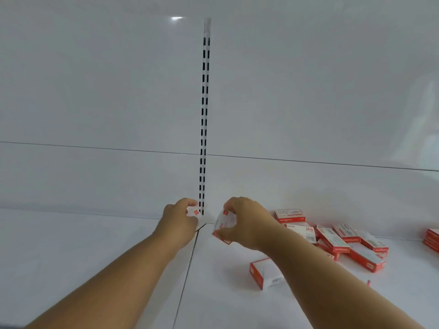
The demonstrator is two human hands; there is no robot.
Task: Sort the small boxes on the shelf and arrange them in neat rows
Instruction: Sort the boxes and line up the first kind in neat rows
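Each hand is holding one small box beside the slotted post (204,129) — left hand (179,218), right hand (244,222). It would be best setting the left box (193,213) flat against the post, then the right box (224,225) snug beside it.

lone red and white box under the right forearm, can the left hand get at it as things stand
Probably not right away: the left hand already holds a small white box, and the right forearm lies across the lone red and white cardboard box.

The small boxes (332,239) heaped at lower right are red and white with tiny print, the shelf (95,257) and back panel (95,91) are plain white, and the white upright strip (204,115) at centre carries paired black slots.
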